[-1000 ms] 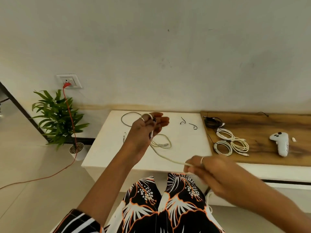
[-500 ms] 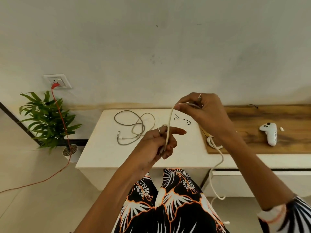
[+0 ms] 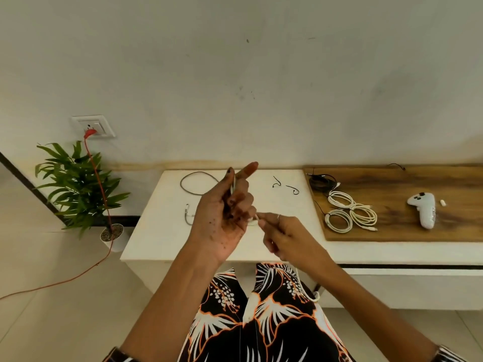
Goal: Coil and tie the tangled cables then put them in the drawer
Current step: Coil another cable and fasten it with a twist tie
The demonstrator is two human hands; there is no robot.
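— So, where is the white cable (image 3: 233, 184) at this moment?

— It is in the left hand (image 3: 224, 215). That hand is raised, palm toward the camera, with the index finger pointing up and the other fingers curled around the cable, so its grip is clamped on it. The cable runs from between thumb and index finger down through the palm.

— And the right hand (image 3: 283, 234)?

— It is just beside the left one, lower and to the right. Its fingertips pinch the same cable near the left palm. The rest of the cable hangs down below the right wrist, in front of the patterned dress (image 3: 261, 322).

— What lies on the surface (image 3: 162, 231)?

— A grey cable (image 3: 194, 182) lies loose on the white part, behind the left hand, and two small black ties (image 3: 286, 185) are near it. On the wooden board (image 3: 405, 184) at the right are three coiled white cables (image 3: 351, 214), a black cable bundle (image 3: 322, 181) and a white controller (image 3: 424, 212), all well apart from both hands.
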